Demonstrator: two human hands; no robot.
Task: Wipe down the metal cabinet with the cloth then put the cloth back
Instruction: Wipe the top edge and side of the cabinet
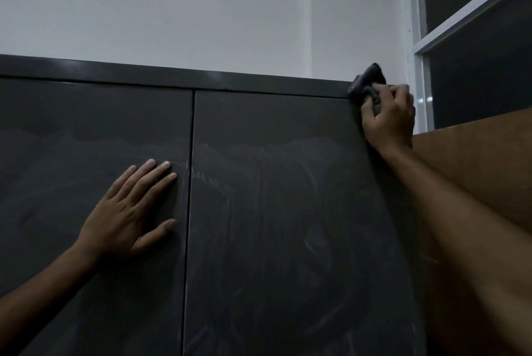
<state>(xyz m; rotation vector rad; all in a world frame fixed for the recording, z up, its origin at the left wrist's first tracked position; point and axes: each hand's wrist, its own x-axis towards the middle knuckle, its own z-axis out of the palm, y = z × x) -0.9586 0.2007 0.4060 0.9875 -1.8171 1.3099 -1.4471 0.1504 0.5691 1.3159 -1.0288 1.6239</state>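
The right hand (388,116) grips a bunched dark cloth (367,83), fingers curled around it, at the top right corner of the dark metal cabinet (273,211), about two o'clock in view. The left hand (129,211) lies flat, fingers straight, on the left door (86,139) at eight o'clock, holding nothing. Faint wipe streaks (273,182) mark the right door.

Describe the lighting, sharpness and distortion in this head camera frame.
Head view: dim, flat lighting, no glare; the dark cabinet shows faint wipe streaks; the cloth in the right hand is slightly blurred; the left hand is sharper; wide-angle bending curves the cabinet's edges.
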